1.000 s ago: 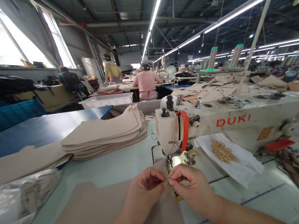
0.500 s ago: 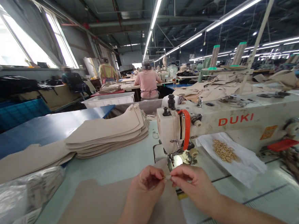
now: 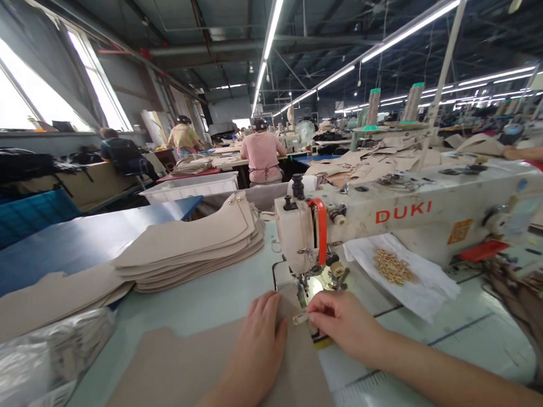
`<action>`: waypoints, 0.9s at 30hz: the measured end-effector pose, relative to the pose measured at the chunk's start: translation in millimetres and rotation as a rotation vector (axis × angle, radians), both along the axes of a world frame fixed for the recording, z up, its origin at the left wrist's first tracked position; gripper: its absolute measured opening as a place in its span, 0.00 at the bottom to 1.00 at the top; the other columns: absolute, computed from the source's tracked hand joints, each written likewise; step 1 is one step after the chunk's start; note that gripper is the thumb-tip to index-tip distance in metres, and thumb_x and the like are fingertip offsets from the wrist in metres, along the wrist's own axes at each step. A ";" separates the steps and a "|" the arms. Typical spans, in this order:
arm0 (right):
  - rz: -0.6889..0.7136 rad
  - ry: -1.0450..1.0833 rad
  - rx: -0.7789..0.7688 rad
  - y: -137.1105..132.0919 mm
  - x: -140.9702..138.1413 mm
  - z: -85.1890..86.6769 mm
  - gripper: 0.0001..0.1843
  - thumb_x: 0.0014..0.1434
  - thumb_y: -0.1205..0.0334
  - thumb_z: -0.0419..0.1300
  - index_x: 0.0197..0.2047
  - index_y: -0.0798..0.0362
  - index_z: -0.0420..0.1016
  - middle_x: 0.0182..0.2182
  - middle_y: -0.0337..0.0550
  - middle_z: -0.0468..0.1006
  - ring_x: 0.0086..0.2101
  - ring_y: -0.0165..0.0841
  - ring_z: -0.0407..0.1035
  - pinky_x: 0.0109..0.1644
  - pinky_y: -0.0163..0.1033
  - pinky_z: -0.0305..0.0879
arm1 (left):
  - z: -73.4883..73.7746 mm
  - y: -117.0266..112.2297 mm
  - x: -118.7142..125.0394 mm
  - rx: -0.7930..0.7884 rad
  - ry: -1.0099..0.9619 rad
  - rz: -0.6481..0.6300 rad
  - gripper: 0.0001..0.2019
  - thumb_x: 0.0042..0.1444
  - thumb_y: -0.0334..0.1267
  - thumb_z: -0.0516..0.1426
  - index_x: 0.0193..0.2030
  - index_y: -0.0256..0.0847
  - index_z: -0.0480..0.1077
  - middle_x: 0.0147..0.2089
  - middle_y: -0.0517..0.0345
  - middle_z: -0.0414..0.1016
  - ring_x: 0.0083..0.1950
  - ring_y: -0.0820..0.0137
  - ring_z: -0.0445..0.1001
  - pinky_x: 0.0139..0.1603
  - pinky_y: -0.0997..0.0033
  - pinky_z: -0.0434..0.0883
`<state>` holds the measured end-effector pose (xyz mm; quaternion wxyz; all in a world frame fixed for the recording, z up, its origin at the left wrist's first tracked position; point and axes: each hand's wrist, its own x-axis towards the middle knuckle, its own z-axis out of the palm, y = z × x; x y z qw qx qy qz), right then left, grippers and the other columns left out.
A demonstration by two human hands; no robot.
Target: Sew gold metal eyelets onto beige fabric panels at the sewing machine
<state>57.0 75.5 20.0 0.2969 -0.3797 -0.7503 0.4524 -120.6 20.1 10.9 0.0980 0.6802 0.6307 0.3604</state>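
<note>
My left hand (image 3: 258, 344) lies flat on a large beige fabric panel (image 3: 181, 371), fingers stretched toward the sewing machine (image 3: 294, 233). Between thumb and finger, my right hand (image 3: 342, 322) pinches a small pale tab with a gold ring (image 3: 300, 318). The ring end points left, over the panel's narrow upper part, just in front of the needle area. Whether the tab touches the panel I cannot tell. A lit lamp (image 3: 313, 287) shines beside the presser foot.
A stack of beige panels (image 3: 185, 243) sits at the left rear, with clear plastic (image 3: 55, 367) nearer me. Small gold metal pieces (image 3: 392, 266) lie on a white sheet (image 3: 427, 295) beside the machine. Other people work farther back, and a person's arm (image 3: 535, 153) shows at the right.
My left hand has let go of the small tab and moved down flat onto the panel. My right hand still holds the tab. The view has shifted slightly to the right.
</note>
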 end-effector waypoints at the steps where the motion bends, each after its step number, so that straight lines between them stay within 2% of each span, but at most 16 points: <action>1: -0.001 -0.016 -0.050 1.4 -1.4 1.6 0.06 0.50 0.71 0.55 0.25 0.53 0.70 0.20 0.34 0.71 0.21 0.26 0.64 0.26 0.30 0.58 | -3.8 -0.2 -0.2 0.006 0.059 -0.018 0.13 0.55 0.34 0.51 0.47 0.41 0.68 0.50 0.47 0.72 0.55 0.56 0.68 0.57 0.51 0.65; 4: -0.003 -0.068 -0.160 6.7 -8.3 4.6 0.06 0.50 0.71 0.56 0.25 0.54 0.71 0.20 0.35 0.74 0.19 0.25 0.65 0.23 0.28 0.59 | -12.0 -4.5 0.9 0.033 0.170 -0.042 0.15 0.57 0.35 0.49 0.51 0.40 0.66 0.51 0.46 0.72 0.54 0.57 0.69 0.56 0.51 0.67; 7: -0.004 -0.116 -0.210 12.7 -16.7 3.2 0.06 0.47 0.72 0.56 0.24 0.55 0.72 0.19 0.35 0.74 0.16 0.24 0.65 0.20 0.27 0.58 | -12.6 -12.9 3.6 0.029 0.229 -0.038 0.17 0.57 0.34 0.48 0.53 0.38 0.65 0.51 0.45 0.71 0.55 0.57 0.68 0.55 0.50 0.68; 11: 0.004 -0.178 -0.236 19.5 -23.9 -0.1 0.08 0.45 0.73 0.55 0.20 0.55 0.71 0.16 0.34 0.73 0.14 0.23 0.65 0.19 0.25 0.58 | -4.3 -19.7 4.0 -0.052 0.232 -0.091 0.18 0.56 0.32 0.49 0.53 0.39 0.65 0.52 0.47 0.71 0.55 0.59 0.69 0.56 0.53 0.68; 15: 0.034 -0.228 -0.256 22.8 -25.2 3.3 0.09 0.45 0.74 0.55 0.18 0.55 0.70 0.14 0.32 0.71 0.13 0.22 0.64 0.19 0.25 0.59 | 5.8 -14.4 -1.1 -0.149 0.237 -0.148 0.20 0.49 0.27 0.51 0.50 0.40 0.66 0.51 0.48 0.71 0.54 0.60 0.70 0.56 0.58 0.67; 19: 0.065 -0.254 -0.293 22.6 -24.5 11.2 0.09 0.44 0.74 0.56 0.17 0.55 0.69 0.14 0.32 0.71 0.13 0.22 0.65 0.18 0.24 0.58 | 14.9 -8.8 -1.4 -0.209 0.290 -0.150 0.15 0.48 0.26 0.52 0.44 0.39 0.68 0.46 0.49 0.74 0.49 0.61 0.73 0.51 0.60 0.70; 21: 0.079 -0.261 -0.312 22.7 -24.3 14.4 0.09 0.44 0.74 0.57 0.17 0.55 0.69 0.13 0.32 0.71 0.13 0.23 0.65 0.18 0.24 0.58 | 16.4 -8.8 1.3 -0.144 0.319 -0.128 0.11 0.52 0.28 0.52 0.41 0.40 0.69 0.44 0.51 0.74 0.46 0.62 0.74 0.48 0.61 0.71; 23: 0.087 -0.268 -0.328 23.4 -24.3 16.1 0.08 0.45 0.73 0.57 0.17 0.55 0.68 0.14 0.32 0.71 0.14 0.23 0.66 0.17 0.25 0.57 | 14.4 -9.2 4.0 -0.014 0.339 -0.141 0.08 0.56 0.30 0.51 0.38 0.41 0.70 0.42 0.53 0.74 0.44 0.64 0.74 0.46 0.63 0.72; 27: 0.091 -0.290 -0.338 26.1 -24.8 14.8 0.07 0.45 0.72 0.57 0.18 0.55 0.68 0.15 0.33 0.72 0.14 0.23 0.66 0.16 0.25 0.57 | 5.5 -6.3 6.2 0.200 0.358 -0.216 0.09 0.59 0.31 0.50 0.33 0.41 0.71 0.35 0.56 0.74 0.39 0.66 0.73 0.42 0.67 0.72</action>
